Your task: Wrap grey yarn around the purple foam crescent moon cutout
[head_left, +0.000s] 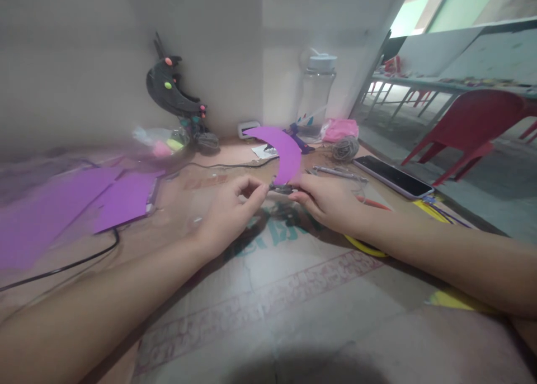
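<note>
A purple paper crescent (pixel 289 152) stands upright over the table, its lower tip between my two hands. My left hand (pixel 235 208) is closed in a pinch at the left end of a small dark grey piece (pixel 280 188) under that tip; blur hides what the piece is. From the other side, my right hand (pixel 329 199) pinches close to the crescent's lower tip, its fingertips partly hiding the grip. Beyond the hands lie a ball of grey yarn (pixel 344 148) and a dark blue glue gun (pixel 300 138).
Purple sheets (pixel 126 197) lie left near a black cable (pixel 79 262). A dark crescent decoration (pixel 168 88) is by the wall. A clear bottle (pixel 315 93), a pink packet (pixel 339 129) and a phone (pixel 392 176) sit back right. A red chair (pixel 474 127) stands beyond.
</note>
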